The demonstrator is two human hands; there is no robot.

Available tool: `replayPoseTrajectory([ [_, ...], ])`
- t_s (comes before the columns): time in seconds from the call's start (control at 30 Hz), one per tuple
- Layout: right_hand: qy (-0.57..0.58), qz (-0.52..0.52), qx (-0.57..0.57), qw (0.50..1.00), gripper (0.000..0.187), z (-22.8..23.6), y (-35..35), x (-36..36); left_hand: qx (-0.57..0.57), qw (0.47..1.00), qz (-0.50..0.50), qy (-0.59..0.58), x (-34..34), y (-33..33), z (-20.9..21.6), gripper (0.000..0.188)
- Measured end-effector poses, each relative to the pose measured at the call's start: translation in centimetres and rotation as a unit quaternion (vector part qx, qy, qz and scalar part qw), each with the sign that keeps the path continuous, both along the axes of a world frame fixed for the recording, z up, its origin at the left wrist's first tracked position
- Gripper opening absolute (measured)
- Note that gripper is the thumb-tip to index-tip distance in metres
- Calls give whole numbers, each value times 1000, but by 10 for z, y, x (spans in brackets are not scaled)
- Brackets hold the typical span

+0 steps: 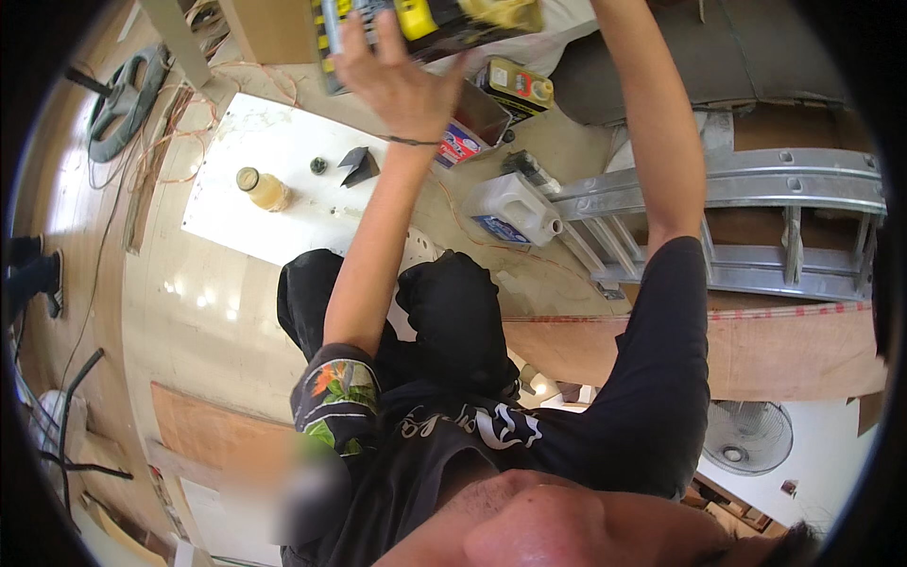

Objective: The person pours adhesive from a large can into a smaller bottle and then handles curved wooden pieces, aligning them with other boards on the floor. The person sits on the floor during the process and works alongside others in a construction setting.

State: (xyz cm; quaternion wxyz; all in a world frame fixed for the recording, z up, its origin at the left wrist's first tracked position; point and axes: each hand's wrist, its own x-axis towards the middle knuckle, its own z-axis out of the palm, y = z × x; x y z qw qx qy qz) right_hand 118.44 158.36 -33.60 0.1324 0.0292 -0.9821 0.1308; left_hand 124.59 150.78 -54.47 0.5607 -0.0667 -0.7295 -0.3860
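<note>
At the top edge my left hand (pixel 402 90) reaches out with its fingers stretched and spread, laid against a black and yellow container (pixel 430 21) that the frame cuts off. Yellowish, shiny stuff (pixel 505 13) shows at that container's right end. My right arm (pixel 652 113) extends up past the top edge, so its hand is out of the picture. Below my left hand stands an open-topped container (pixel 468 132) with a red and blue label. On a white board (pixel 236 151) sit a glass bottle of yellowish liquid (pixel 263 189), a small dark cap (pixel 318 166) and a folded black piece (pixel 358 166).
A black and yellow tin (pixel 518 87) and a white jug (pixel 515 210) stand right of the board. An aluminium ladder (pixel 737 180) lies at the right, above a wooden panel (pixel 756 350). Orange cord (pixel 198 132) trails across the left floor. Another person's foot (pixel 55 283) shows far left.
</note>
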Motion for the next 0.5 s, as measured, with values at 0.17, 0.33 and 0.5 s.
replayPoseTrajectory([
  [0.17,-148,150,-192,959,104,19,23,43,60,997,-46,-23,-23,-61,-3,104],
  [0.33,-132,269,-327,896,97,-38,63,9,187,941,-257,-115,-15,-107,-4,96],
  [0.5,-47,371,-96,922,101,-97,100,-11,-44,953,-289,-84,-1,-108,-14,100],
])
